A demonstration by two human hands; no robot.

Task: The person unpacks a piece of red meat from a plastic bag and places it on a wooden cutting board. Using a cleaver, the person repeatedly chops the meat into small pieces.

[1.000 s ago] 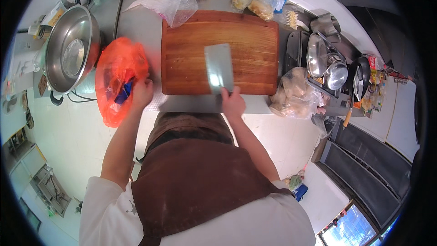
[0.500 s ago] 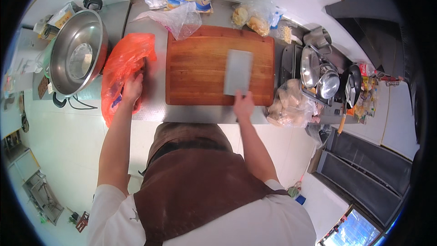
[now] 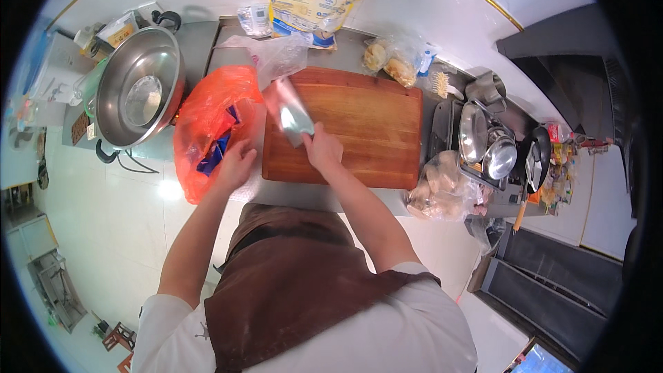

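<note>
My right hand [image 3: 323,149] is closed round the handle of a cleaver [image 3: 291,112]. Its broad, shiny blade slants up and left over the left part of a wooden cutting board [image 3: 366,124]. Beside the board's left edge, my left hand [image 3: 237,166] is at the right side of a red plastic bag [image 3: 200,107]. Most of its fingers are hidden under the back of the hand, so its grip does not show. Inside the bag's mouth lies a dark blue packet [image 3: 215,155]. A clear plastic bag [image 3: 280,55] lies across the board's far left corner.
To the left stands a wide steel wok [image 3: 173,62] with a clear bowl [image 3: 143,100] in it. A yellow package [image 3: 314,7] leans on the wall. Bagged food [image 3: 397,62] sits behind the board; another filled bag [image 3: 442,186], pot lids [image 3: 473,131] and a black pan [image 3: 537,145] are right.
The cleaver has swung left across the board with my right hand. My left hand has moved nearer and right, and the red bag now lies wider, showing more of the blue packet.
</note>
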